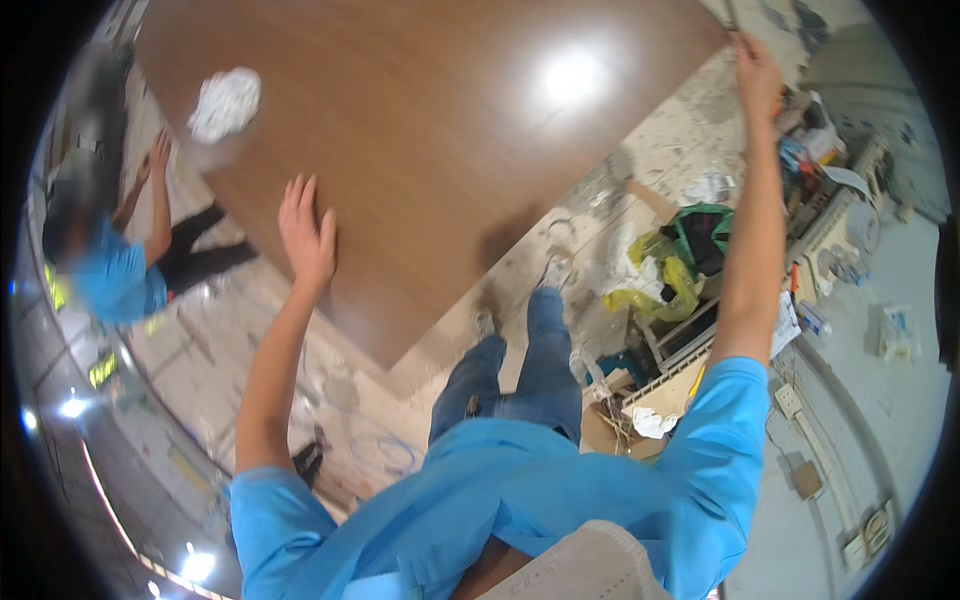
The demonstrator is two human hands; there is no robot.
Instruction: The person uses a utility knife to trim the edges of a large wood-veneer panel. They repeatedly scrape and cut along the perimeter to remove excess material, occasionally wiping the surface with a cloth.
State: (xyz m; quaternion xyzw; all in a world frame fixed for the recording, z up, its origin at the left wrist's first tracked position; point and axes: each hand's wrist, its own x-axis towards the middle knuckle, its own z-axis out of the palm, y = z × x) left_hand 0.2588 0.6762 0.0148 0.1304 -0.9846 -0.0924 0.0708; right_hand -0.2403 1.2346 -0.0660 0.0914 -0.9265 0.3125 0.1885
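A large brown wood-grain panel (430,150) lies in front of me, its near corner pointing toward my legs. My left hand (307,230) rests flat on its left part, fingers stretched out. At the far right corner of the panel, my right hand (757,80) has its fingers closed at the edge. A thin dark piece (730,14) shows just beyond those fingers; whether they grip it or the panel's edge is not clear. A crumpled white cloth (225,104) lies on the panel's left side, apart from both hands.
At the left, another person in a blue shirt (115,270) holds both hands raised beside the panel. Yellow and green bags (665,275), boxes and scraps crowd the floor at my right. A grey surface (890,300) with sockets and cables runs along the right.
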